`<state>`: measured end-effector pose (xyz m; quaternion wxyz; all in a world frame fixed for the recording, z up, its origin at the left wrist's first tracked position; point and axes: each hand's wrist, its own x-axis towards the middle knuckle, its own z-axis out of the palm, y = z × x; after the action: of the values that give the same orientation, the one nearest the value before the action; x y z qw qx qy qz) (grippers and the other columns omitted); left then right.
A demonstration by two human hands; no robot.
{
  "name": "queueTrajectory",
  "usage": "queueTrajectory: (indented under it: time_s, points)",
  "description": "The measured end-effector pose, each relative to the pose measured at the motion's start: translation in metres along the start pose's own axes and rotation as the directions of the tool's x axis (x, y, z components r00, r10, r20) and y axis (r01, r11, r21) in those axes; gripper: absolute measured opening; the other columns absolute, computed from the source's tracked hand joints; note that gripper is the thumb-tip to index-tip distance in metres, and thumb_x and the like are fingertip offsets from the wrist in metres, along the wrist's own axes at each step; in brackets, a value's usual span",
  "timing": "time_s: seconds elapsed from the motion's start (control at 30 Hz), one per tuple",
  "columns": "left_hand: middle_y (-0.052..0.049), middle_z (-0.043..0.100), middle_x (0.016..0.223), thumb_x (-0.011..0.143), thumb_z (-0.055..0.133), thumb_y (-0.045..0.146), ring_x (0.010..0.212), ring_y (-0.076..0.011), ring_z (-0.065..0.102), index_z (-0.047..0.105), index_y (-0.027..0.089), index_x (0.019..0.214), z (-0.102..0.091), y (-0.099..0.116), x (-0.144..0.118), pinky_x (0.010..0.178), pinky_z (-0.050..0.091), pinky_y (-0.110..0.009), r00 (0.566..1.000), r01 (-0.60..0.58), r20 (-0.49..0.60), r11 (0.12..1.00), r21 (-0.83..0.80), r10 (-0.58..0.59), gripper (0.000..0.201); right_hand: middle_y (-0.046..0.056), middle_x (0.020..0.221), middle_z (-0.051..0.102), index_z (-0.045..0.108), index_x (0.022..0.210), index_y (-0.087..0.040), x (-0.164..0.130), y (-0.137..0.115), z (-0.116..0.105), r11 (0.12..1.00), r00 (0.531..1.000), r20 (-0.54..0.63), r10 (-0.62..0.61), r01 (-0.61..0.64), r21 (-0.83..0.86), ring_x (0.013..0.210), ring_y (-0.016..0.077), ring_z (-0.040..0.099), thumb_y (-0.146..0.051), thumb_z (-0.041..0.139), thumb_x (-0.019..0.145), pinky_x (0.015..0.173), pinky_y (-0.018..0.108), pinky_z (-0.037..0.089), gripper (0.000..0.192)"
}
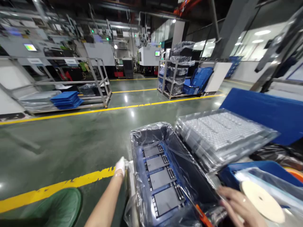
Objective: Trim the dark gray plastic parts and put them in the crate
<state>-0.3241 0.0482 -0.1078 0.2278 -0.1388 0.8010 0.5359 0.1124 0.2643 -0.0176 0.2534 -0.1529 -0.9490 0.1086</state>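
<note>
My left hand [120, 167], in a white glove, grips the left rim of a dark crate lined with clear plastic film [139, 138]. Inside the crate lies a blue tray [162, 178] with a row of dark flat rectangular parts. My right hand [239, 206] is bare and rests at the crate's lower right corner, beside a narrow tool with an orange end [201, 217]; whether it holds the tool I cannot tell. A stack of clear plastic trays wrapped in film [222, 132] lies tilted just right of the crate.
A white disc [261, 200] lies on film over a blue bin [267, 167] at the lower right. A blue panel [265, 110] stands behind the trays. Green floor with yellow lines [71, 181] spreads left. Metal racks [71, 82] and a shelf cart [177, 78] stand farther back.
</note>
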Motion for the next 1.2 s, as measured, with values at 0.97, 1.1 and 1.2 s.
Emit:
queueTrajectory:
  time_s: [0.97,1.1,1.2]
  points:
    - [-0.015,0.071,0.121,0.099,0.049,0.041,0.11,-0.0368,0.07,0.065,0.011,0.119,0.162,0.082,-0.247,0.094,0.058,-0.052,-0.115,-0.984,0.896,-0.172,-0.045,0.428,0.04,-0.001,0.086,0.068,0.067,0.091,-0.017,0.132,0.078,-0.022,0.808,0.728,0.39,0.564,-0.584,-0.08,0.078,0.0168,0.066,-0.054,0.061,0.103,0.078,0.035,0.057,0.039]
    - [-0.017,0.068,0.123,0.101,0.046,0.04,0.113,-0.0349,0.067,0.061,0.008,0.125,0.166,0.081,-0.258,0.097,0.055,-0.05,-0.106,-0.977,0.894,-0.213,-0.012,0.435,0.043,-0.002,0.082,0.066,0.066,0.086,-0.017,0.132,0.073,-0.023,0.816,0.733,0.39,0.557,-0.57,-0.094,0.077,0.0172,0.066,-0.056,0.06,0.102,0.077,0.034,0.056,0.043]
    - [-0.017,0.068,0.123,0.101,0.045,0.041,0.113,-0.0351,0.067,0.063,0.007,0.123,0.165,0.081,-0.261,0.097,0.055,-0.05,-0.087,-0.977,0.913,-0.211,-0.001,0.398,0.044,-0.003,0.077,0.065,0.065,0.082,-0.017,0.132,0.069,-0.024,0.824,0.737,0.396,0.548,-0.556,-0.105,0.076,0.0178,0.066,-0.057,0.06,0.102,0.077,0.034,0.055,0.045]
